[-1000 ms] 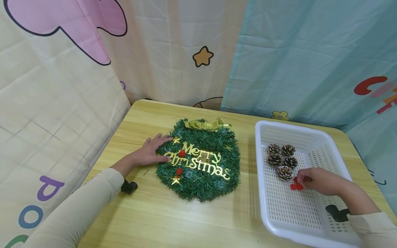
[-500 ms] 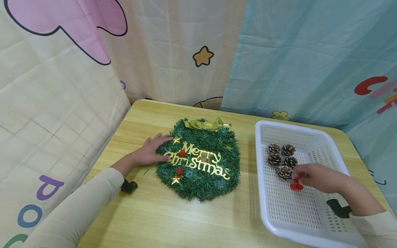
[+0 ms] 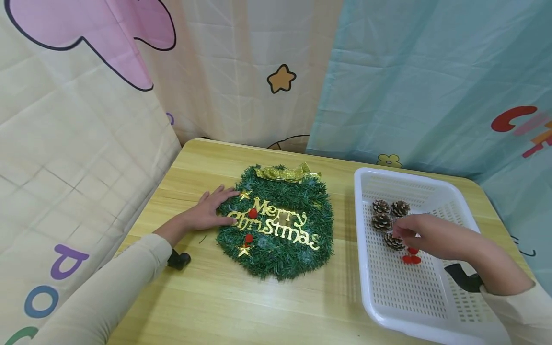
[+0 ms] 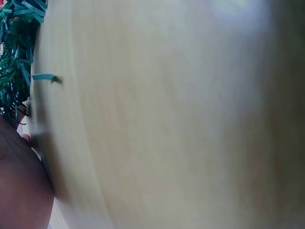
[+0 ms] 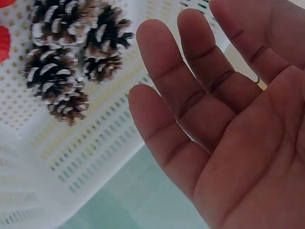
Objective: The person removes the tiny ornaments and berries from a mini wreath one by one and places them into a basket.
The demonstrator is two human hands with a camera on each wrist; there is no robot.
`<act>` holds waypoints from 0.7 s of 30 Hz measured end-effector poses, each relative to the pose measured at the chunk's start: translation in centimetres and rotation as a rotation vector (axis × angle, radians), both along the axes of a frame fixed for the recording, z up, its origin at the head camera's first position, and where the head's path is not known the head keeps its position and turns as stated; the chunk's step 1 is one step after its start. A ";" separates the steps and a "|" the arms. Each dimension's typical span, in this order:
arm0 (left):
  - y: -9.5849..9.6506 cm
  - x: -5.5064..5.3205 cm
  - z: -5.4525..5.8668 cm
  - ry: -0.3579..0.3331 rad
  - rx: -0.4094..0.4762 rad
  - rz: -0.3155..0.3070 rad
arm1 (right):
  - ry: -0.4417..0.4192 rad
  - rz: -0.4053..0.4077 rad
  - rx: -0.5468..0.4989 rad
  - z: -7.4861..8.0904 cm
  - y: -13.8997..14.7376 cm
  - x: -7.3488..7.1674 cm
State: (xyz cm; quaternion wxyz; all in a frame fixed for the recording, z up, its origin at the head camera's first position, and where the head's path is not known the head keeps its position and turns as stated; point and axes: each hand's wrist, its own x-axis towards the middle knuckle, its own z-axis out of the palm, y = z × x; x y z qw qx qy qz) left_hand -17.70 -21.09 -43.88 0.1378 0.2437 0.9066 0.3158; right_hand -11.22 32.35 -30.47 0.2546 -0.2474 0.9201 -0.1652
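A green tinsel wreath (image 3: pixel 276 266) with gold "Merry Christmas" lettering (image 3: pixel 282 231) lies on the table. My left hand (image 3: pixel 211 211) rests at its left side, fingers spread, fingertips on the wreath's edge beside a gold star (image 3: pixel 245 195). Over the white basket (image 3: pixel 361 258), my right hand (image 3: pixel 435 237) hovers above the pine cones (image 3: pixel 382 222) and a small cluster of red balls (image 3: pixel 411 259), partly covering both from the head view. In the right wrist view that hand's fingers (image 5: pixel 162 47) are relaxed and apart, holding nothing, with pine cones (image 5: pixel 55 71) beyond them.
The wreath carries a gold ribbon bow (image 3: pixel 282 173) at its top, plus red balls (image 3: pixel 252 213) and another gold star (image 3: pixel 244 250). Printed curtains (image 3: pixel 241 72) stand close behind and to the left of the wooden table (image 3: pixel 241 316). A green tinsel scrap (image 4: pixel 44 77) lies near the wreath.
My right hand has let go of the red ball cluster, which stays in the basket, and has moved slightly left and away over the pine cones. My left hand has stayed put.
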 end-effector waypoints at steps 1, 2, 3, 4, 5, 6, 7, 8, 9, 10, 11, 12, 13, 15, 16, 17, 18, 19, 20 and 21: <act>0.0 0.0 0.0 0.000 0.001 0.000 | 0.008 0.013 -0.003 0.2 -0.3 -0.1; 0.0 0.0 0.0 -0.001 0.003 0.001 | 0.017 0.022 -0.002 0.5 -0.5 -0.2; 0.0 0.0 0.0 0.000 0.004 0.000 | 0.028 0.028 0.002 0.6 -0.8 -0.3; 0.0 0.0 0.0 0.000 0.006 0.000 | 0.042 0.041 0.003 0.8 -1.0 -0.4; 0.0 0.0 0.0 0.000 0.006 0.000 | 0.058 0.053 0.009 1.0 -1.3 -0.6; 0.1 0.0 0.0 0.000 0.009 -0.001 | 0.070 0.061 0.014 1.2 -1.5 -0.7; 0.0 0.0 0.0 0.000 0.009 -0.001 | 0.074 0.060 0.023 1.4 -1.8 -0.9; 0.0 0.0 0.0 -0.001 0.009 0.000 | 0.077 0.061 0.027 1.5 -2.1 -1.0; 0.0 0.1 0.0 -0.002 0.008 0.000 | 0.083 0.071 0.027 1.7 -2.3 -1.1; 0.0 0.1 0.0 -0.002 0.005 0.000 | 0.091 0.089 0.018 1.9 -2.6 -1.2; 0.0 0.1 0.0 -0.001 0.004 -0.001 | 0.100 0.104 0.012 2.2 -2.8 -1.3; 0.0 0.1 0.0 -0.001 0.004 -0.003 | 0.109 0.117 0.008 2.4 -3.1 -1.3; 0.0 0.1 0.0 -0.001 0.002 -0.003 | 0.120 0.131 0.001 2.7 -3.3 -1.3; 0.0 0.1 0.0 0.000 0.000 -0.004 | 0.150 0.174 -0.014 3.3 -3.9 -1.3; 0.0 0.1 0.0 0.001 0.000 -0.004 | 0.166 0.192 -0.019 3.6 -4.3 -1.3; 0.0 0.1 0.0 0.002 0.002 -0.005 | 0.174 0.199 -0.017 3.8 -4.6 -1.2; 0.0 0.1 0.0 0.003 0.001 -0.005 | 0.181 0.207 -0.016 4.1 -5.0 -1.2; 0.0 0.1 0.0 0.004 0.000 -0.004 | 0.186 0.216 -0.018 4.3 -5.3 -1.2; 0.0 0.0 0.0 0.005 0.000 -0.003 | 0.190 0.228 -0.022 4.5 -5.7 -1.3; 0.0 0.0 0.0 0.006 -0.001 -0.003 | 0.193 0.235 -0.019 4.6 -6.0 -1.3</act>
